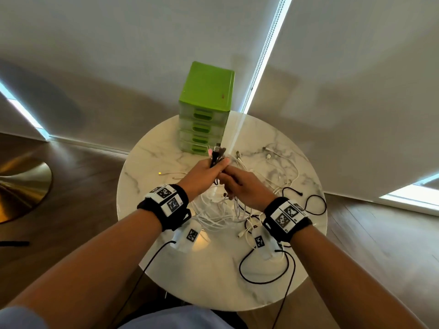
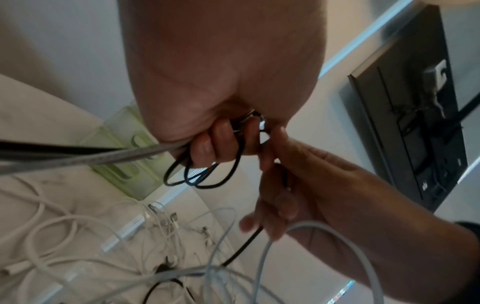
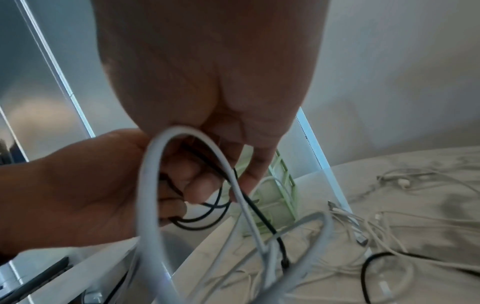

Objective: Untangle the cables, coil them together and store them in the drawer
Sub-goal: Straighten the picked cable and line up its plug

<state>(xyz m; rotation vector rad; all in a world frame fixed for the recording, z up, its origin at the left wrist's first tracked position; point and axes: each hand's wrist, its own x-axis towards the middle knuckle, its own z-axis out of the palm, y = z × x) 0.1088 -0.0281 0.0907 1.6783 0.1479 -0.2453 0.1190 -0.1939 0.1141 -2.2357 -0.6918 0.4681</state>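
Note:
Above the round marble table [image 1: 213, 276], my left hand [image 1: 209, 167] grips a bundle of black cables [image 1: 216, 154] whose plugs stick up past the fist; black loops [image 2: 205, 176] hang below its curled fingers [image 2: 207, 144]. Touching it from the right, my right hand [image 1: 237, 184] pinches a black cable [image 2: 241, 248] that runs down to the table, with a white cable loop [image 3: 155, 185] hanging from the palm. A tangle of white cables [image 1: 225, 214] lies beneath both hands. The green drawer unit [image 1: 205, 108] stands behind, all drawers closed.
More white cables [image 1: 280, 169] spread over the table's right side, and a black cable [image 1: 311, 203] loops near the right edge. Loose white plugs [image 1: 166, 174] lie left of my hands. Wrist-camera leads [image 1: 261, 276] trail over the near part of the table.

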